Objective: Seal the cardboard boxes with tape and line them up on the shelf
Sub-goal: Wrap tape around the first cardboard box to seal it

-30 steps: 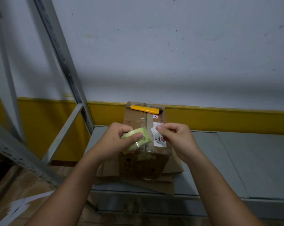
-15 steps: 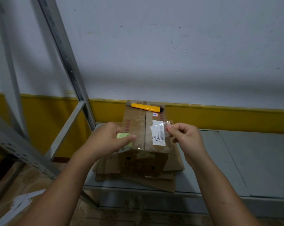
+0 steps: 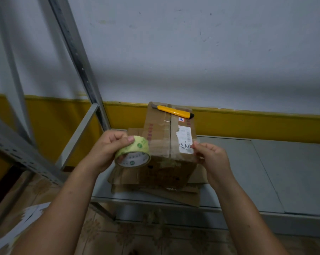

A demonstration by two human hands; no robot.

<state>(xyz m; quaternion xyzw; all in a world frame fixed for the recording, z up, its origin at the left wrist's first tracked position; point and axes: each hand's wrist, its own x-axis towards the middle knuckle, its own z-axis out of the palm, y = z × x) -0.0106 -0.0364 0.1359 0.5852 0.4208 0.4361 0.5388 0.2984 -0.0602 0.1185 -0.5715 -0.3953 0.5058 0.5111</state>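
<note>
A brown cardboard box (image 3: 166, 137) with a white label stands on the grey shelf (image 3: 247, 173), on top of flattened cardboard (image 3: 185, 194). My left hand (image 3: 107, 150) grips a roll of clear tape (image 3: 132, 153) in front of the box's left side. My right hand (image 3: 210, 157) pinches the free end of the tape at the box's right edge. A clear strip of tape (image 3: 166, 147) stretches between the hands above the box top. A yellow utility knife (image 3: 174, 111) lies across the far end of the box.
Grey metal shelf uprights (image 3: 76, 52) and braces rise at the left. A white and yellow wall stands behind the shelf. White paper (image 3: 23, 223) lies on the tiled floor at lower left. The shelf surface extends to the right.
My hands have drawn apart, pulling a longer strip off the roll. The roll has turned so its open core faces me, and my right hand has moved right to the box's edge.
</note>
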